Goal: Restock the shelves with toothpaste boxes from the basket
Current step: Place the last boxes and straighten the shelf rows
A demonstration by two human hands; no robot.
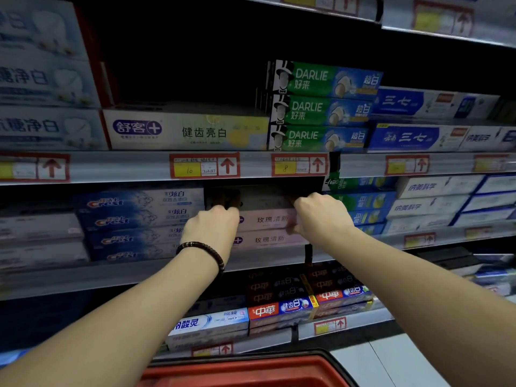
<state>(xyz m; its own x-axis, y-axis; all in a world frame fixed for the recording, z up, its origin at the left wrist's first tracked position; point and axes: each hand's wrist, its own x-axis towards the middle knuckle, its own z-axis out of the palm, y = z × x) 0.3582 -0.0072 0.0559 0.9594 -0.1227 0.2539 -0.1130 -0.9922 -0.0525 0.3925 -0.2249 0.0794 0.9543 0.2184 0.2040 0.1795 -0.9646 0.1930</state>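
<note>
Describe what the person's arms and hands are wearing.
Both forearms are bare, with no sleeves in view, and neither the left hand nor the right hand is gloved. The left wrist carries a dark beaded bracelet with thin lighter bands. No watch or ring shows.

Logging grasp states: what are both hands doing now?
Left hand: grips the top pink box, left end.
Right hand: grips the same box, right end.
</note>
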